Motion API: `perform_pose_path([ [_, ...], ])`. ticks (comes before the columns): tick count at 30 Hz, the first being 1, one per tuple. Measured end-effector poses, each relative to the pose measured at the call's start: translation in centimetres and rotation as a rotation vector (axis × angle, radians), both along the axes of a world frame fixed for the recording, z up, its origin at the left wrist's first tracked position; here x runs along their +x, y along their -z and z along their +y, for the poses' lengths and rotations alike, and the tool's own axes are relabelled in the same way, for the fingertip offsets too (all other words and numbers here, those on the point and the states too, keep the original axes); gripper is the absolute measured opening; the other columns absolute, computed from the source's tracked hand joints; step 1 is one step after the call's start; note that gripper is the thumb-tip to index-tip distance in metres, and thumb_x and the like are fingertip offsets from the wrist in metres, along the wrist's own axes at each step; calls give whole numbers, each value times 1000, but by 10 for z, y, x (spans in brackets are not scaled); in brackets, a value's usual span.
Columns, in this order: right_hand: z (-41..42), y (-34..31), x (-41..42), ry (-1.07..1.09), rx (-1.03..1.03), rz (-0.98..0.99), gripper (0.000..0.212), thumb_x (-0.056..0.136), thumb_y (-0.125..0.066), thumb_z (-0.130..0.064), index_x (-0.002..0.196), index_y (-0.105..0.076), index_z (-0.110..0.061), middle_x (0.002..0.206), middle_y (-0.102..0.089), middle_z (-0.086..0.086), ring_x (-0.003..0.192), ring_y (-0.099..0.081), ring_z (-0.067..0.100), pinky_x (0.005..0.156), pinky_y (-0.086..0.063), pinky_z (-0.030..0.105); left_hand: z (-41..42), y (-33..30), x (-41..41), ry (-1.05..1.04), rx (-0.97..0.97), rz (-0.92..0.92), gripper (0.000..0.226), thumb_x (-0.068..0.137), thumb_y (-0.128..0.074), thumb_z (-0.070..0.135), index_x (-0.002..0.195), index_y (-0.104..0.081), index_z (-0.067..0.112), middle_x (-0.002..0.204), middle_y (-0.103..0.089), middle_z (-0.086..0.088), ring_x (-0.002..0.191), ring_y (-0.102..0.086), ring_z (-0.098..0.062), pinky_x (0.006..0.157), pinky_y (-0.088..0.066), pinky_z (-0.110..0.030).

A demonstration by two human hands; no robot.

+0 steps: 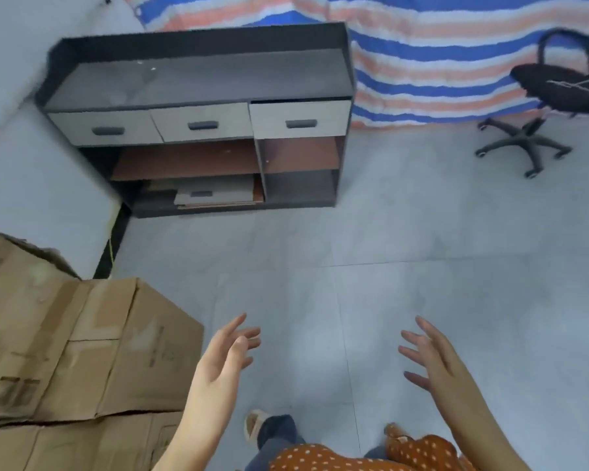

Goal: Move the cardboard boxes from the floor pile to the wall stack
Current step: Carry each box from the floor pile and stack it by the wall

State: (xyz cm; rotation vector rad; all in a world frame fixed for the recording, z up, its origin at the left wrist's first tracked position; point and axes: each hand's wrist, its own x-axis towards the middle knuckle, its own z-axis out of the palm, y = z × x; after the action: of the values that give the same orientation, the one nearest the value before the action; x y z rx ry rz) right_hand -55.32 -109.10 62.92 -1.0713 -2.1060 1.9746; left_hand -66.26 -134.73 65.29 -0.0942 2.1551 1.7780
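Pale floor tiles (pixel 405 232) are lying bare between a dark cabinet (pixel 198 79) at the wall, an office chair (pixel 555 86) far right, and creased brown boxes (pixel 82 348) sitting piled at lower left. Both hands are hovering over the tiles, holding nothing: left hand (pixel 225 358) just beside the boxes, right hand (pixel 432 358) apart, fingers spreading loosely.

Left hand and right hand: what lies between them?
Nothing held; in the head view only bare floor tile shows between the left hand and right hand.
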Motion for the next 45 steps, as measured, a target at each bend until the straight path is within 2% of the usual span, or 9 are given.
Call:
perform_pose_path([
  [7, 109, -10, 149, 326, 26, -45, 37, 88, -39, -50, 125, -43, -48, 120, -59, -20, 105, -61, -2, 84, -50, 24, 135, 20, 62, 229, -20, -28, 26, 99, -44, 17, 107, -63, 33, 96, -73, 7, 92, -68, -8, 81, -49, -31],
  [11, 156, -12, 241, 582, 50, -70, 29, 98, -40, -38, 126, -44, -46, 122, -59, -15, 109, -60, 3, 95, -49, 37, 235, 26, 114, 425, 10, -58, 26, 99, -44, 12, 105, -63, 27, 95, -73, -1, 89, -69, -12, 75, -50, -28],
  [13, 168, -15, 277, 723, 23, -67, 28, 99, -40, -38, 124, -47, -47, 120, -61, -18, 109, -61, 6, 94, -49, 40, 278, 23, 133, 548, 27, -87, 25, 99, -44, 12, 107, -64, 24, 94, -73, -3, 88, -70, -14, 75, -50, -29],
  [17, 179, -14, 327, 1010, -13, -51, 30, 100, -40, -32, 127, -50, -41, 117, -63, -15, 105, -63, 3, 87, -50, 35, 357, 16, 149, 769, 14, -70, 25, 99, -44, 14, 108, -64, 25, 96, -74, 3, 88, -70, -11, 75, -50, -30],
  [20, 185, -10, 348, 1188, -60, -54, 31, 101, -41, -26, 129, -51, -33, 116, -64, -10, 105, -63, 9, 90, -50, 40, 411, 13, 154, 875, 8, -43, 24, 99, -44, 15, 109, -64, 25, 96, -74, 4, 88, -70, -11, 76, -49, -30],
  [25, 216, -6, 363, 1386, -109, -47, 26, 100, -44, -22, 119, -55, -36, 114, -65, -7, 105, -63, 12, 91, -48, 43, 498, 14, 170, 1064, 16, -13, 25, 99, -44, 17, 111, -64, 27, 98, -73, 6, 90, -69, -9, 78, -49, -29],
  [29, 266, -10, 365, 1509, -90, -32, 27, 101, -42, -20, 122, -54, -31, 116, -64, -3, 105, -62, 16, 95, -47, 48, 577, 9, 182, 1197, 49, 5, 25, 99, -43, 17, 112, -63, 27, 99, -73, 7, 90, -69, -8, 79, -49, -29],
  [39, 381, -22, 363, 1553, 56, -56, 26, 100, -42, -27, 121, -50, -40, 115, -61, -16, 106, -60, 4, 91, -48, 38, 727, -3, 180, 1373, 34, 50, 25, 99, -44, 17, 111, -63, 29, 96, -73, 10, 89, -69, -7, 81, -49, -30],
  [45, 412, -2, 386, 1677, -45, -105, 27, 100, -44, -22, 124, -55, -30, 114, -63, -5, 104, -62, 16, 93, -47, 44, 782, 11, 206, 1417, -52, 7, 26, 99, -44, 12, 108, -63, 26, 93, -74, 8, 88, -70, -9, 80, -50, -31],
])
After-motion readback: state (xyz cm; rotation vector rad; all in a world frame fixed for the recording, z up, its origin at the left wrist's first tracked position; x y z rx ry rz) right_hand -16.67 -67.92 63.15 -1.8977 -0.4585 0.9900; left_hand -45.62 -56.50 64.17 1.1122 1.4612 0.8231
